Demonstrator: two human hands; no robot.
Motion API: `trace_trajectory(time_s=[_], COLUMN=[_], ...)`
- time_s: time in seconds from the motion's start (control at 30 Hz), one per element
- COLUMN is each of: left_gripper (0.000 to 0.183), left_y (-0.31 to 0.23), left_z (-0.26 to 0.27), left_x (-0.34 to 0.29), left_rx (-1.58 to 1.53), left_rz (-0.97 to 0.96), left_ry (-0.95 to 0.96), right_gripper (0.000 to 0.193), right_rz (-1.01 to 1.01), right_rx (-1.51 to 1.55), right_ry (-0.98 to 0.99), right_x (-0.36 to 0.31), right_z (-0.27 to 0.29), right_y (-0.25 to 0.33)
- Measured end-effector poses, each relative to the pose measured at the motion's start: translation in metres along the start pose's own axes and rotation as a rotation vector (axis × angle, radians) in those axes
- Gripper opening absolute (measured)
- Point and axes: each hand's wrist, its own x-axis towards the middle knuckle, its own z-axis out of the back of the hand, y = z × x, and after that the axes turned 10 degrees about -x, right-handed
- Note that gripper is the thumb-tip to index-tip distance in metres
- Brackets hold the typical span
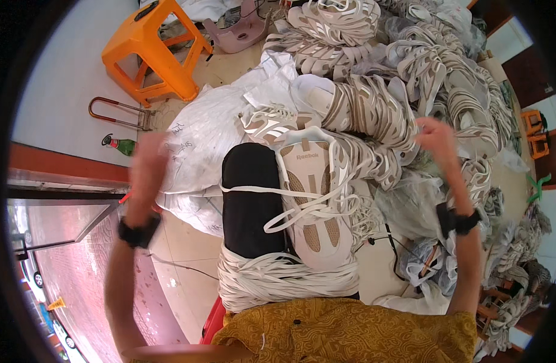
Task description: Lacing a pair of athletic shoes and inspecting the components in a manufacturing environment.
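A beige and white sneaker (308,193) lies across my lap with its toe toward me. Its white lace (290,221) is loose, and one strand runs left over my black-clad leg (252,212). Behind the shoe, close to my waist, rests a thick bundle of white laces (278,278). My left hand (149,160) is raised at the left, smeared by motion, near a green bottle (122,145). On the other side, my right hand (435,138) is up beside the stacked shoe uppers, its fingers pinched together; what they hold, if anything, is too blurred to see.
Ahead is a white sack (208,130) with another sneaker (278,124) by it. Stacked beige shoe uppers (368,112) and clear plastic bags (411,199) fill the right. An orange stool (151,51) and a U-shaped lock (117,109) are at the far left, near a doorway.
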Motion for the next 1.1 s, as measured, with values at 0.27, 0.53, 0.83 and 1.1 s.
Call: trace_trajectory(time_s=[0.27, 0.53, 0.83, 1.1], left_gripper=[0.020, 0.024, 0.019, 0.021], left_y=[-0.212, -0.191, -0.180, -0.193], left_z=[-0.047, -0.052, -0.047, -0.028], left_x=[-0.009, -0.002, 0.011, 0.017], left_rx=[-0.305, -0.030, -0.279, -0.334], left_rz=[-0.373, -0.350, -0.312, -0.362], left_ry=[0.173, 0.123, 0.154, 0.054], right_gripper=[0.010, 0.004, 0.010, 0.011], right_rz=[0.889, 1.097, 0.607, 0.684], right_rx=[-0.297, -0.396, -0.400, -0.644], right_ry=[0.020, -0.233, -0.327, -0.237], right_x=[-0.072, -0.059, 0.000, -0.007], right_z=[-0.115, -0.107, -0.070, -0.070], right_y=[0.104, 0.094, -0.012, 0.012])
